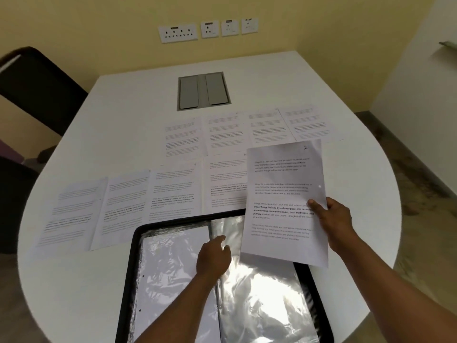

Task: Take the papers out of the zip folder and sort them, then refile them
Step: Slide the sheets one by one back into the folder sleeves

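Holding a printed sheet (pixel 284 201) above the open zip folder (pixel 128 280) on the white counter (pixel 123 107).

Our right hand (pixel 332 219) pinches the sheet's right edge, thumb on top; its text reads "Village life is a peaceful, close-knit…", with a handwritten "2" at the top corner. Our left hand (pixel 214 256) rests on the folder's clear plastic sleeves (pixel 259 293), fingers loosely curled on the film. Eight more printed pages (pixel 173 191) lie in two rows beyond the folder.

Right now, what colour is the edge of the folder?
Black. The zip folder's edge shows best in the head view, framing the shiny plastic sleeves.
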### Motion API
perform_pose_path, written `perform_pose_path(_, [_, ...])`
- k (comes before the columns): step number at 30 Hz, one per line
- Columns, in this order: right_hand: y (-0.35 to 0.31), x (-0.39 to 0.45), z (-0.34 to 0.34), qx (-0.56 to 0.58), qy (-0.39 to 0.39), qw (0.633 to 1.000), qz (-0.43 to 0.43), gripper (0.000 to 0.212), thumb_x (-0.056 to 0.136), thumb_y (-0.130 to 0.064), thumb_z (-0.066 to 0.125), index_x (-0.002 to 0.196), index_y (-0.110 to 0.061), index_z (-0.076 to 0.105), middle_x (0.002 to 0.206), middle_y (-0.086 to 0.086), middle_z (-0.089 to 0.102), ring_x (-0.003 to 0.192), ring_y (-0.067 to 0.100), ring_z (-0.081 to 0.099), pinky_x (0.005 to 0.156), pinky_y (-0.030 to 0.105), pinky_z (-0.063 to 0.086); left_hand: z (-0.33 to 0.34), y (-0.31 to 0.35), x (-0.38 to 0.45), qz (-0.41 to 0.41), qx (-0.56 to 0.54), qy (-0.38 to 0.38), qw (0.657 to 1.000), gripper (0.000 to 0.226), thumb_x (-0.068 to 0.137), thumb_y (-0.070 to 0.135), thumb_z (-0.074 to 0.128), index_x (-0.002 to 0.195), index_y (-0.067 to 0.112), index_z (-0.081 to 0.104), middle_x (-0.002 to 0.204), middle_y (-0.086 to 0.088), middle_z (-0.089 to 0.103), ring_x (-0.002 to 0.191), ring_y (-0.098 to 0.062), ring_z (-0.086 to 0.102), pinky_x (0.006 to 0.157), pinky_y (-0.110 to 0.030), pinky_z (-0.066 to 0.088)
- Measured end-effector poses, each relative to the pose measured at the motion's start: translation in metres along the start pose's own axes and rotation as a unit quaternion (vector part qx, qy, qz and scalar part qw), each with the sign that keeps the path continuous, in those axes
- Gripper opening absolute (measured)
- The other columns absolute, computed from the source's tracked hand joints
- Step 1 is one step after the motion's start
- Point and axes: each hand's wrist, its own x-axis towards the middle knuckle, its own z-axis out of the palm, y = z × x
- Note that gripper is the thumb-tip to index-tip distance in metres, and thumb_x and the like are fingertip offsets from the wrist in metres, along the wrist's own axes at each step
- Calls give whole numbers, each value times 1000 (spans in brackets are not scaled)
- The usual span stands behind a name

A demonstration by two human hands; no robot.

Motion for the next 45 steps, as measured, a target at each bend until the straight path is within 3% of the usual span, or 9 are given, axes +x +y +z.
perform_pose_path(11, [1,-11,6,45,84,995,-8,18,91,-18,67,109,-13,66,96,3,70,81,20,66,75,33,53,10,-6,75,183,199,-16,963,41,99,19,41,140,11,44,145,-7,46,129,-25,47,105,-35,36])
perform_pose_path(15, [3,-1,1,41,89,995,-6,19,90,-21,68,109,-14,67,101,5,71,87,23,68,81,37,54,17,-7,89,217,252,22,943,26,82,8,65,108,9,66,97,-11,70,88,-32,67,77,-38,51])
perform_pose_path(18, [1,13,2,42,88,995,2,18,90,-20,68,107,-15,67,103,6,71,88,24,68,84,39,55,21,-7,90,205,263,43,942,20,64,1,75,70,15,62,63,-5,63,58,-26,62,51,-28,42])
perform_pose_path(24, [-4,51,17,40,68,997,10,20,90,-20,68,109,-14,67,105,7,70,91,25,68,87,40,55,16,1,106,244,282,48,927,33,43,-3,77,52,18,53,48,1,50,45,-18,48,47,-24,26])
perform_pose_path(29, [-7,81,31,57,57,997,17,22,90,-21,69,110,-14,67,107,5,70,95,24,69,89,40,55,11,11,121,214,287,-32,933,9,75,18,66,84,20,66,87,0,63,84,-23,57,70,-31,42])
perform_pose_path(33, [-11,103,35,79,65,994,28,25,88,-21,71,112,-15,68,108,4,71,96,23,69,90,40,55,0,27,128,177,285,-119,935,19,76,25,63,89,26,49,91,5,60,87,-20,57,77,-31,40])
perform_pose_path(36, [-14,117,36,85,72,993,34,30,87,-21,71,116,-13,67,108,3,71,94,21,69,90,40,55,-5,30,143,156,236,-201,938,34,74,36,73,103,26,57,96,7,60,89,-13,56,80,-30,47])
perform_pose_path(40, [-16,132,38,112,76,990,41,27,87,-20,72,113,-13,68,106,2,72,93,20,69,91,40,55,-10,40,153,144,174,-274,935,33,73,50,77,81,21,64,77,11,60,76,-6,56,67,-21,43])
perform_pose_path(45, [-15,144,40,136,79,987,45,13,86,-17,72,99,-19,68,106,3,72,97,22,69,92,42,55,-16,50,162,154,146,-332,919,29,76,39,79,77,18,60,74,8,57,69,-9,51,66,-23,41])
